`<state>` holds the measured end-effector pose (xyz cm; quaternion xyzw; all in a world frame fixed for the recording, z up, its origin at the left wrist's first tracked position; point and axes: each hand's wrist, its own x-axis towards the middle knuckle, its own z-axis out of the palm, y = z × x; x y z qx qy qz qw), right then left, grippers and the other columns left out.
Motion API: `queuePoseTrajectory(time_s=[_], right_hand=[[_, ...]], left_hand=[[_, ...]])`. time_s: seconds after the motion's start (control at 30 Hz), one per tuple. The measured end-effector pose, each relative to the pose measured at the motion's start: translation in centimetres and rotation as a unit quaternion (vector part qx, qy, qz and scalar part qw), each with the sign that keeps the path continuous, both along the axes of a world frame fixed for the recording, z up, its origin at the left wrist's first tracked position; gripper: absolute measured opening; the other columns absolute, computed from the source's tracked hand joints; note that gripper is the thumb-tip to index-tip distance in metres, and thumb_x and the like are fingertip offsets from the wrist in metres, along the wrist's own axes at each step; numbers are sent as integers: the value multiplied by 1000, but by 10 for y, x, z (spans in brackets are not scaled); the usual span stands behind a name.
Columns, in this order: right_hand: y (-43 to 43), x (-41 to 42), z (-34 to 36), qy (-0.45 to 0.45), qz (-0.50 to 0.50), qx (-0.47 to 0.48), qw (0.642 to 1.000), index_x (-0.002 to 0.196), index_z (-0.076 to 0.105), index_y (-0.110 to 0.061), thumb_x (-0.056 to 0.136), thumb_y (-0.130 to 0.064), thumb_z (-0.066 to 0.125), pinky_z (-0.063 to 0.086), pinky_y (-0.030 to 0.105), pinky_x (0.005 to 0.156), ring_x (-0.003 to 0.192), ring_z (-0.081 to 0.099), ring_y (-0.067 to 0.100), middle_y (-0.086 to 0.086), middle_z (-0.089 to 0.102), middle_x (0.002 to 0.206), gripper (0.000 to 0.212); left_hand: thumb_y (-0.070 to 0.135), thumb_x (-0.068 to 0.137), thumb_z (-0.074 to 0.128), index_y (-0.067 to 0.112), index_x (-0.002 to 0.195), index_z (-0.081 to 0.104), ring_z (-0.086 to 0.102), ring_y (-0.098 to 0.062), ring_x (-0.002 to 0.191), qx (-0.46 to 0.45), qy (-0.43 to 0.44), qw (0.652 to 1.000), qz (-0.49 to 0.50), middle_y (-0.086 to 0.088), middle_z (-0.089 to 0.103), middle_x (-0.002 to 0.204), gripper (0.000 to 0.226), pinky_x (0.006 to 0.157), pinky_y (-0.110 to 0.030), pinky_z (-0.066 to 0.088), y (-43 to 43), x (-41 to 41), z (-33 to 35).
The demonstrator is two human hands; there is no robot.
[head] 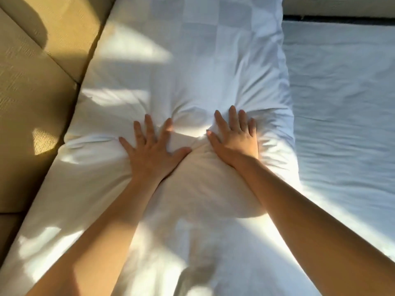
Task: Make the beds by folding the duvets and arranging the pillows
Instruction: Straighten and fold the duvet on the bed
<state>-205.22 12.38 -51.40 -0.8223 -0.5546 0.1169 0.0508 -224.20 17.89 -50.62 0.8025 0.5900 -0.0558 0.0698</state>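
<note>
— Looking down from the head view, what are the hands doing?

— Both lie flat on the plump white fabric pillow (192,60) with the faint checked weave. The left hand (152,147) has its fingers spread wide and straight, palm down. It grasps nothing and only presses into the cloth. The right hand (235,136) does the same, fingers straight but closer together, palm sunk into the pillow.

— And where is the pillow?

— It lies lengthwise beside the tan padded upholstered headboard (32,103), its left edge against it. It rests on the rumpled white bed sheet (342,103), which spreads out to the right. The cloth puckers into creases around both palms, and a soft bulge stands up between the two hands.

— Anything else?

— Patches of sunlight fall across the pillow, both bare forearms and the headboard. A dark strip (337,18) runs along the far edge of the sheet.
</note>
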Motion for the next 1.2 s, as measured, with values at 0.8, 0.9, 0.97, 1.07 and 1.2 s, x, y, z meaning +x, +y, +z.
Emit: queuePoseTrajectory(time_s=[0.8, 0.9, 0.97, 1.07, 1.2], right_hand=[[-237, -104, 48, 41, -110, 68, 991, 147, 27, -29, 83, -63, 46, 22, 60, 107, 140, 22, 36, 11, 28, 153, 75], [-207, -67, 43, 191, -330, -68, 922, 147, -14, -38, 57, -81, 60, 16, 63, 110, 142, 12, 39, 16, 9, 155, 124], [-218, -59, 25, 249, -362, -99, 893, 141, -24, -42, 44, -86, 63, 27, 55, 109, 134, 29, 40, 23, 22, 146, 137], [-248, -55, 3, 335, -386, -100, 854, 139, -26, -42, 30, -85, 67, 41, 43, 105, 126, 44, 35, 21, 36, 142, 149], [-290, -58, -16, 404, -387, -131, 819, 142, -22, -26, 23, -73, 80, 35, 35, 109, 127, 46, 22, 9, 45, 141, 163]], left_hand=[[65, 81, 40, 31, 138, 45, 29, -39, 139, 157, -83, 983, -54, -11, 38, 149, 66, 101, -73, 13, -196, -141, 41], [85, 60, 51, 42, 148, 6, -2, -40, 144, 40, -130, 975, 177, -6, -1, 159, 107, 101, -73, 2, -147, -153, 49], [88, 51, 53, 48, 145, -9, -10, -39, 143, -51, -119, 954, 271, -1, -14, 158, 119, 103, -73, 1, -150, -168, 27], [86, 53, 57, 45, 143, -20, -12, -38, 144, -120, -122, 928, 330, -2, -18, 157, 125, 102, -74, 3, -173, -178, 0], [81, 49, 66, 39, 142, -26, -13, -38, 144, -156, -89, 915, 362, -5, -22, 156, 137, 103, -74, -1, -194, -189, -2]])
